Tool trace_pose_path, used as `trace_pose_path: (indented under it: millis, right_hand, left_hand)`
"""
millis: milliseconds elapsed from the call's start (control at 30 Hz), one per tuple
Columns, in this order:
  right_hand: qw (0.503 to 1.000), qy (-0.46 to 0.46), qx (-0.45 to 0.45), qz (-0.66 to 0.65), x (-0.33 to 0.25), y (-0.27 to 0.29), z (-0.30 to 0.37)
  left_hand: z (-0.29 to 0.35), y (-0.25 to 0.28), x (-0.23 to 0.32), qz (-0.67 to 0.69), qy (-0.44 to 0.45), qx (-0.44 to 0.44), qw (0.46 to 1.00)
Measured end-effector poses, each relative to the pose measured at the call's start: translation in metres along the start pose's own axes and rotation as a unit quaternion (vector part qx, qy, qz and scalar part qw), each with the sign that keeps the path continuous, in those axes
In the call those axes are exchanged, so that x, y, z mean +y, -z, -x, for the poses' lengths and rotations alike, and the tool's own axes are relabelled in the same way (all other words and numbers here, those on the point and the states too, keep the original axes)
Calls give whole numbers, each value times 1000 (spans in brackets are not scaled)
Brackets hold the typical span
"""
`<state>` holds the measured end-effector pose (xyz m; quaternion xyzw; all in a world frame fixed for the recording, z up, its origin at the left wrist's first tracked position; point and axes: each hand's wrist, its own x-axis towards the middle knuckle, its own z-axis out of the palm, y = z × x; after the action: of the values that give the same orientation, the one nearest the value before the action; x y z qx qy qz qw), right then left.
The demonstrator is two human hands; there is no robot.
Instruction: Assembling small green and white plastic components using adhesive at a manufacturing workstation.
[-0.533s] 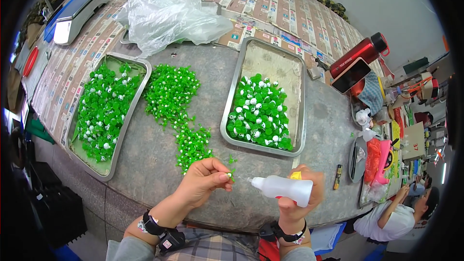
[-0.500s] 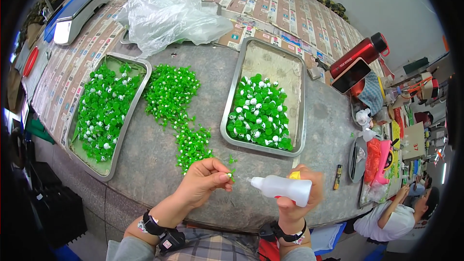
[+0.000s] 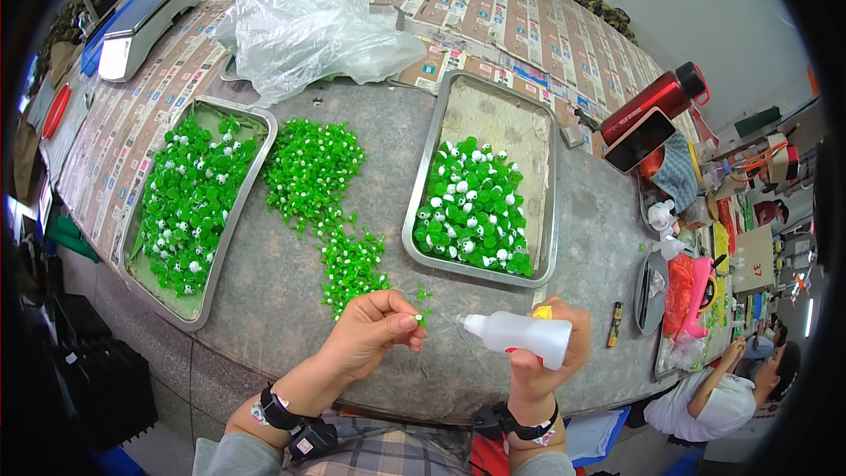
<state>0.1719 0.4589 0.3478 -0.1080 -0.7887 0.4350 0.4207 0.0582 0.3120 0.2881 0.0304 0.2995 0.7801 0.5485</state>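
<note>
Near the front of the table, my left hand [image 3: 372,332] pinches a small green plastic piece [image 3: 420,319] with a white tip between thumb and fingertips. My right hand [image 3: 557,345] is wrapped round a white squeeze bottle [image 3: 520,335], tilted on its side. Its narrow nozzle points left at the small piece, with a gap between them. Beyond my left hand lies a loose heap of like green pieces [image 3: 315,167], trailing toward me. A couple of stray pieces [image 3: 424,293] lie just past my fingertips.
A metal tray [image 3: 548,211] partly filled with green-and-white pieces stands beyond my hands; another tray [image 3: 231,222] of them is at left. A crumpled plastic bag [image 3: 308,26], scale [image 3: 145,31], red flask [image 3: 652,104] and phone [image 3: 638,139] surround the work area. A person [image 3: 727,388] sits at right.
My right hand has drawn the bottle slightly to the right, so its nozzle is farther from the small piece. My left hand has hardly moved.
</note>
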Motion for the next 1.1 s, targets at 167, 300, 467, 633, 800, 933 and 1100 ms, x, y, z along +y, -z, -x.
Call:
trace_pose_path:
  millis: [167, 300, 467, 633, 800, 933, 1100]
  right_hand:
    - [992, -32, 96, -69, 1, -1, 4]
    - [999, -32, 36, -23, 0, 3, 2]
    - [999, -15, 23, -20, 4, -1, 3]
    - [999, -27, 14, -14, 6, 4, 5]
    - [979, -102, 168, -55, -5, 8, -5]
    - [960, -172, 205, -83, 27, 55, -21]
    - [944, -295, 140, -44, 71, 102, -17]
  left_hand:
    - [0, -3, -4, -84, -85, 61, 991]
    - [0, -4, -5, -137, -162, 70, 975]
    - [0, -5, -4, -140, -171, 71, 973]
    - [-1, -6, -5, -145, -172, 67, 972]
    - [-3, -7, -5, -137, -165, 81, 973]
    - [-2, -8, -4, -118, -159, 89, 976]
    - [0, -4, -4, -113, -152, 91, 978]
